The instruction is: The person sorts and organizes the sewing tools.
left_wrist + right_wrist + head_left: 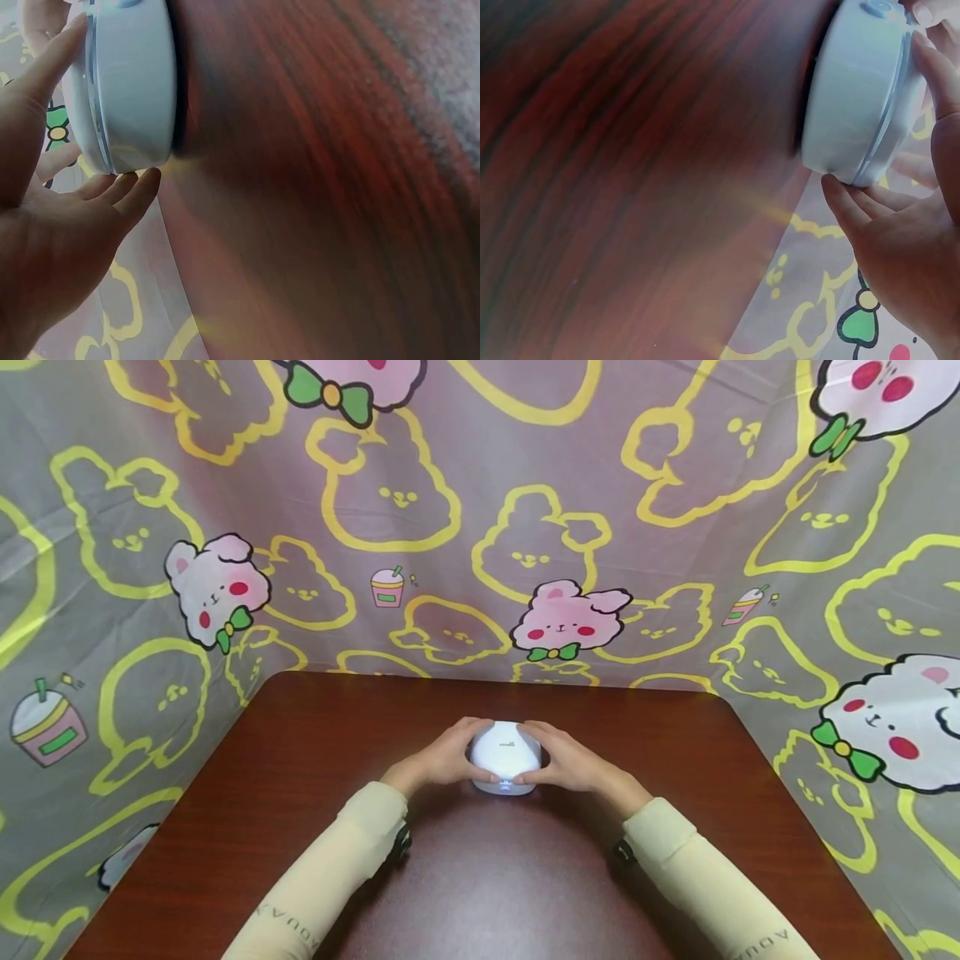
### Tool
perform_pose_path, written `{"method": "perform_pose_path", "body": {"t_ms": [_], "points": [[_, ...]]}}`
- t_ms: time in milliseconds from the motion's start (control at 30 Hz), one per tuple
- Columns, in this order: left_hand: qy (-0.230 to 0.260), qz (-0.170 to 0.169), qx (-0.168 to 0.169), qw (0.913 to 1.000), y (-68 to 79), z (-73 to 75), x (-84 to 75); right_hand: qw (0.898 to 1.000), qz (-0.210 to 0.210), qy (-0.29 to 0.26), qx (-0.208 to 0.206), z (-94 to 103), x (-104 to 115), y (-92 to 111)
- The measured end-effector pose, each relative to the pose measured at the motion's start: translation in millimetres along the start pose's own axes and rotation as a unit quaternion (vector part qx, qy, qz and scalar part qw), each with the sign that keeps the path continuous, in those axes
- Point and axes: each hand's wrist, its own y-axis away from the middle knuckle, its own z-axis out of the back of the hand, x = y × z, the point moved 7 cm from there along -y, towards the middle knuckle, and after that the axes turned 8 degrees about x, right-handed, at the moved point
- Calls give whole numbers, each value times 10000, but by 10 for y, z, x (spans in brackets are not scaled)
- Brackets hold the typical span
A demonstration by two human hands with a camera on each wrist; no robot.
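Note:
A white rounded case [504, 752] stands on the brown table, with small dark lettering on its top. In the wrist views a seam runs round the case [139, 82] between lid and base, and a round button-like part [879, 8] shows on its front. My left hand [450, 753] grips its left side, thumb at the near edge of the lid and fingers round the side. From the right, my right hand [566, 760] holds it the same way. Both thumbs lie close together near the front. The case's far side is mostly hidden.
The dark reddish-brown table [300, 727] has rounded far corners. A patterned cloth [450, 527] with yellow outlines and pink bunny faces hangs behind it and along both sides. Light sleeves cover both forearms, with a dark band under each wrist.

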Motion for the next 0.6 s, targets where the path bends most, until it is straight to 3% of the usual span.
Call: {"method": "perform_pose_path", "body": {"t_ms": [600], "points": [[7, 199, 1, 9998, 37, -31, 34, 9998, -102, -4, 184, -23, -27, -8]]}}
